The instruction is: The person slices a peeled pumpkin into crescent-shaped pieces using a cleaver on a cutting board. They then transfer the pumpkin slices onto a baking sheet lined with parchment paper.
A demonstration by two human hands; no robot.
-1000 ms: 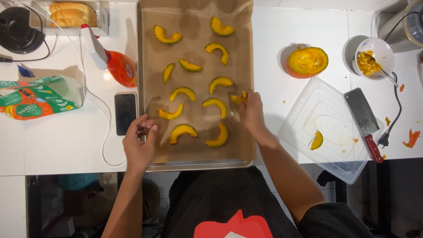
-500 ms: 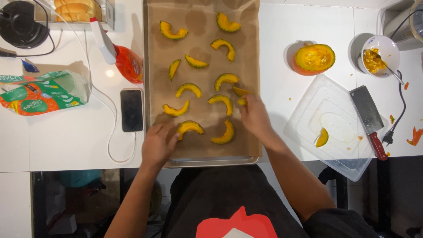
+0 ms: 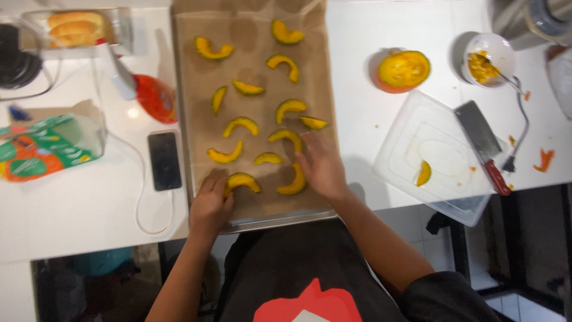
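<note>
I am leaning over the baking tray (image 3: 262,217), which is lying lined with brown paper on the white surface (image 3: 77,203) and carrying curved squash slices. My left hand (image 3: 210,203) is resting at the tray's near left corner, fingers curled loosely around the end of the nearest squash slice (image 3: 241,180); the frame is too blurred to say whether I am gripping it or only touching it. My right hand (image 3: 322,167) is lying palm down toward the tray's near right side, fingers spread and flat, touching another slice (image 3: 293,185) and holding nothing that I can see. A phone (image 3: 164,160) on a white cable is lying just left of the tray. Right of the tray, a clear cutting board (image 3: 411,149) is carrying a cleaver (image 3: 482,143), with a halved squash (image 3: 403,70) beyond it.
</note>
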